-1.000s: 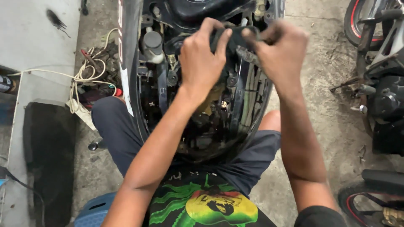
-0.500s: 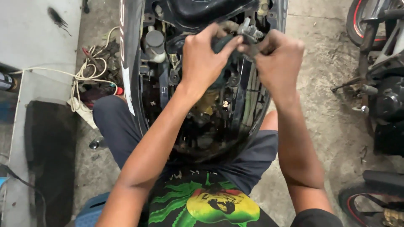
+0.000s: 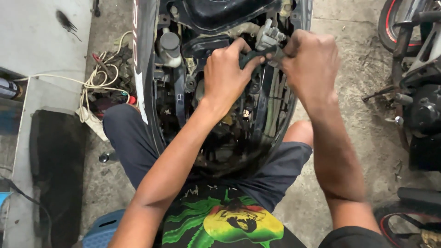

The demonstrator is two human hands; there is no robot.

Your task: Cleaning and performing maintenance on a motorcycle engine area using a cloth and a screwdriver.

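Both hands (image 3: 271, 69) pinch dark connector (image 3: 253, 57), hemmed by scooter frame (image 3: 142, 69).

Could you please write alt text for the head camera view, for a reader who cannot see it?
Seen from above, a seated person's left hand and right hand grip a dark hose inside an opened scooter between their knees. A tangle of cords lies on the concrete floor to the left, and part of a motorcycle stands at the right.
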